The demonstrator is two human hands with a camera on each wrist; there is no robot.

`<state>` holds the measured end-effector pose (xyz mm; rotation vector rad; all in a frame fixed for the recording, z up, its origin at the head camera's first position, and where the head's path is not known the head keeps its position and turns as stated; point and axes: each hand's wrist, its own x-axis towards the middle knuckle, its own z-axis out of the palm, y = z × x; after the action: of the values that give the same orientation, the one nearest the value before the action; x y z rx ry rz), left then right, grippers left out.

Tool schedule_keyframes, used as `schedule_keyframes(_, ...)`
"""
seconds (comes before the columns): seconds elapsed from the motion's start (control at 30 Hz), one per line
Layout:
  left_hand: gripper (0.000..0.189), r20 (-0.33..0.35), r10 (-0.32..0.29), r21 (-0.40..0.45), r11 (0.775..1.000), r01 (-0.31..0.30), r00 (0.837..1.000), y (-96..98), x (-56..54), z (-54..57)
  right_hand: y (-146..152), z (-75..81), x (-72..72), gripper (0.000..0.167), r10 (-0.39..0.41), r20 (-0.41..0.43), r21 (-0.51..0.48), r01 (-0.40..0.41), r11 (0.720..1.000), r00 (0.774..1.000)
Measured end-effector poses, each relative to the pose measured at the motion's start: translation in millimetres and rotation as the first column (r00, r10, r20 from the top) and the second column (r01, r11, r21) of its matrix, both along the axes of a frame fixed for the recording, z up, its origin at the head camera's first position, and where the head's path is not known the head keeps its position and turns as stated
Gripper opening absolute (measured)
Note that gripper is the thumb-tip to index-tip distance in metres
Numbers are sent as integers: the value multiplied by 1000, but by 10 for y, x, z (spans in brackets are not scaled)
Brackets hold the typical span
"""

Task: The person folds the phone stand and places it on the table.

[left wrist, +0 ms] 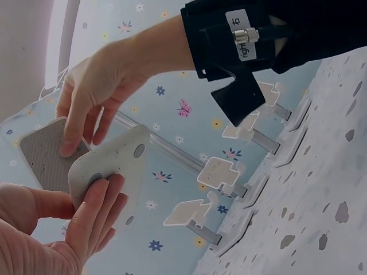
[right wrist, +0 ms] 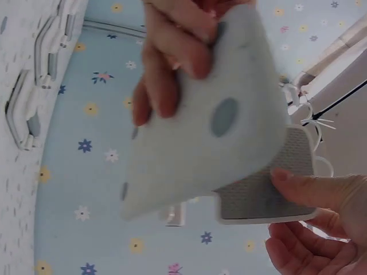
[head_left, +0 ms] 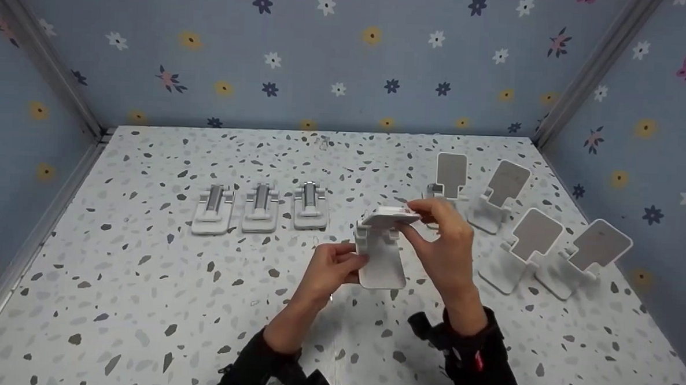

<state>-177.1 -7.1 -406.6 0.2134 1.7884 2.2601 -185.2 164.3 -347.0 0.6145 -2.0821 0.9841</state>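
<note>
A white foldable phone stand (head_left: 385,269) is held up off the table between both hands. The left hand (head_left: 328,271) grips the stand's flat base at its left edge, with the thumb on one face and the fingers on the other. Pinched between the right hand's (head_left: 447,249) thumb and fingers is the upper plate (head_left: 385,218), tilted over the base. In the left wrist view, the right thumb presses the plate's grey textured pad (left wrist: 43,157). The base's underside (right wrist: 178,154) shows oval grey feet in the right wrist view.
Left of the hands, three folded phone stands lie in a row, the nearest being one folded stand (head_left: 310,208). Several unfolded stands rise at the right, among them one unfolded stand (head_left: 537,235). Flower-patterned walls (head_left: 349,59) border the speckled table (head_left: 141,299).
</note>
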Motion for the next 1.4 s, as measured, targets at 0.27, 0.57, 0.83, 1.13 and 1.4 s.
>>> schedule_keyframes(0.27, 32, 15, 7, -18, 1000, -7, 1000, -25, -17, 14, -24, 141, 49, 19, 74, -93, 48, -70, 996, 993)
schedule_keyframes(0.57, 32, 27, 37, -51, 998, -35, 999, -48, -44, -16, -34, 46, 35, 13, 105, -180, 31, -101, 994, 978)
schedule_keyframes(0.83, 32, 43, 31, -86, 996, -27, 999, -56, -53, -27, 6, -37, 27, 16, 113, -261, 56, -102, 993, 959)
schedule_keyframes(1.13, 31, 63, 52, -132, 990, -43, 997, -56, -59, -48, 11, -159, 40, 13, 114, -312, 52, -102, 993, 943)
schedule_keyframes(1.4, 32, 80, 89, -127, 989, -79, 993, -78, -96, -28, -35, -308, 91, 15, 155, -363, 99, -127, 987, 919)
